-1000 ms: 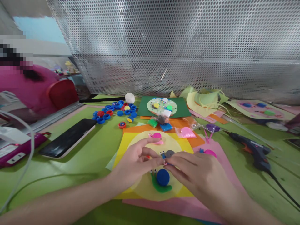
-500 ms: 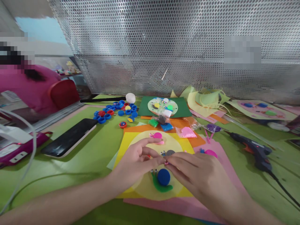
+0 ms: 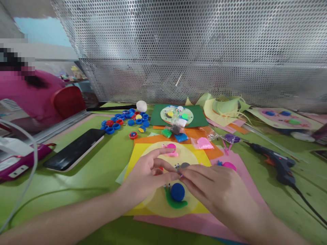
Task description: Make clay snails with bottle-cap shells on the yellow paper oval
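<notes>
My left hand point(image 3: 153, 168) and my right hand point(image 3: 212, 185) meet fingertip to fingertip above a yellow sheet point(image 3: 135, 160) that bears a pale yellow paper circle point(image 3: 153, 204). Between the pinched fingers is a tiny piece, mostly hidden and too small to name. Just below them on the circle lies a snail with a blue cap shell point(image 3: 177, 192), a green clay body point(image 3: 176, 203) and googly eyes. A pink snail point(image 3: 171, 148) sits at the circle's top. Partly behind my fingers are a grey cap point(image 3: 185, 165) and a red piece point(image 3: 160, 169).
Bottle caps point(image 3: 117, 126) cluster at back left, near a black phone point(image 3: 75, 149) and a purple power strip point(image 3: 17, 170). Bagged clay point(image 3: 203, 143) lies behind the sheet. A glue gun point(image 3: 277, 161) with its cord is at right. A perforated metal panel point(image 3: 163, 51) stands behind; a person in pink point(image 3: 33, 92) is at left.
Both hands stay nearly in place, fingertips still together. The view has shifted very slightly.
</notes>
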